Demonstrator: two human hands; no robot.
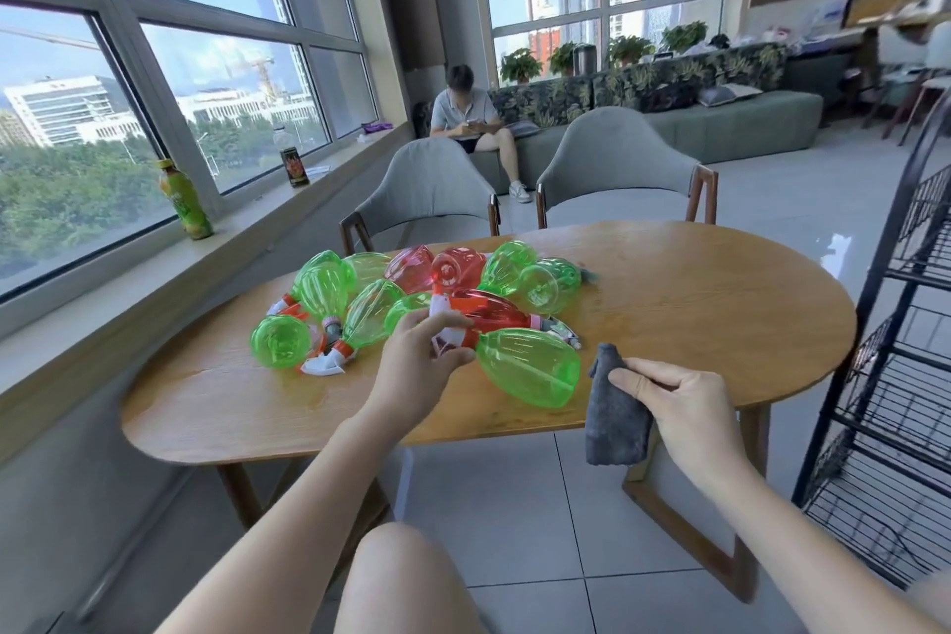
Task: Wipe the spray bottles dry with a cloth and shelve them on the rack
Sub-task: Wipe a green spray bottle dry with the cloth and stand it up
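At frame centre, left hand [419, 355]: grip curled round the white-orange spray head of a green spray bottle [530, 368] lying on the desk [720, 324]. Lower right, right hand [679, 407]: grip pinches the grey cloth [615, 417], hanging off the desk edge.

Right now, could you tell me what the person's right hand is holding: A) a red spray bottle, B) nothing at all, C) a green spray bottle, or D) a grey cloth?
D: the right hand pinches a grey cloth that hangs over the table edge, while the left hand grips the green spray bottle by its head.
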